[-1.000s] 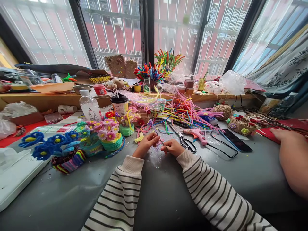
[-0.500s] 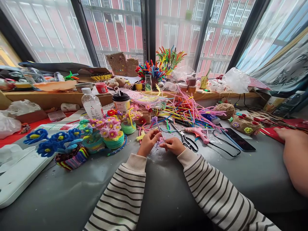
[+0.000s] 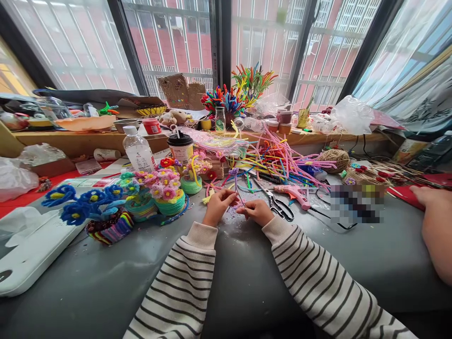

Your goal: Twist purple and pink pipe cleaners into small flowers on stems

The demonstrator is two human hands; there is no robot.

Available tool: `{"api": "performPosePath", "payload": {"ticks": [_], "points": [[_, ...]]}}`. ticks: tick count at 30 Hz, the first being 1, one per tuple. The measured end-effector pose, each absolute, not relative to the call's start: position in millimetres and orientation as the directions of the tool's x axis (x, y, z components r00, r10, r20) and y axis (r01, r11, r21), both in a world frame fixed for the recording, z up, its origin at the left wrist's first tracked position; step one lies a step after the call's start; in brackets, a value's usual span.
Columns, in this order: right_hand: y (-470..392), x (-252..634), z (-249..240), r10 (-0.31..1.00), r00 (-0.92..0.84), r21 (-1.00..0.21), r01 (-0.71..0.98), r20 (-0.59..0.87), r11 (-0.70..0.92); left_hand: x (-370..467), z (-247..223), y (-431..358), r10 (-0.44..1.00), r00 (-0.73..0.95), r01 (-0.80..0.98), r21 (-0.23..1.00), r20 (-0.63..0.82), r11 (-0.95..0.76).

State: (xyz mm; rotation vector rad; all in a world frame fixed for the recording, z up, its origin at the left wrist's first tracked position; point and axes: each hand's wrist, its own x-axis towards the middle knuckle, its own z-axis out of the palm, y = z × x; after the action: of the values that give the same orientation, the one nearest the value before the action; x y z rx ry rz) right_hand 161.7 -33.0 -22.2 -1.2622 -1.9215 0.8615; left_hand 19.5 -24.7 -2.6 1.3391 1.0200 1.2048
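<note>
A purple pipe-cleaner flower [image 3: 233,173] stands up between my hands, its thin stem running down and to the right. My left hand [image 3: 218,207] pinches the stem between thumb and fingertips. Lower on the stem, my right hand [image 3: 259,213] is closed with its fingertips on the stem's end. Pink and purple scraps [image 3: 237,207] lie on the grey table [image 3: 240,273] behind and below the fingers. Scissors [image 3: 278,205] lie just right of my right hand, beside a pink glue gun [image 3: 294,194].
Pots of pink flowers [image 3: 165,184] and blue flowers [image 3: 92,197] stand to the left, by a bottle [image 3: 137,149] and a lidded cup [image 3: 180,148]. Loose pipe cleaners [image 3: 278,153] heap up behind. Another person's arm [image 3: 439,230] reaches in from the right. One patch there is pixelated.
The whole view has shifted slightly, so things sit a little farther right. Both hands keep their hold on the flower's stem, with only slight finger movement.
</note>
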Motion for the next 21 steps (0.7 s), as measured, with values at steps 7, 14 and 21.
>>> {"api": "performPosePath", "payload": {"ticks": [7, 14, 21], "points": [[-32.1, 162.3, -22.1, 0.936, -0.294, -0.839, 0.445, 0.195, 0.314, 19.6, -2.5, -24.8, 0.982, 0.129, -0.071, 0.989, 0.137, -0.129], [-33.9, 164.0, -21.3, 0.844, -0.498, -0.816, 0.392, 0.202, 0.426, 16.0, 3.1, -27.9, 0.963, 0.255, -0.239, 0.971, 0.091, -0.028], [-35.7, 163.6, -19.8, 0.806, -0.563, -0.792, 0.402, 0.182, 0.459, 15.8, 4.5, -29.9, 0.91, 0.407, -0.18, 0.984, 0.074, 0.001]]}}
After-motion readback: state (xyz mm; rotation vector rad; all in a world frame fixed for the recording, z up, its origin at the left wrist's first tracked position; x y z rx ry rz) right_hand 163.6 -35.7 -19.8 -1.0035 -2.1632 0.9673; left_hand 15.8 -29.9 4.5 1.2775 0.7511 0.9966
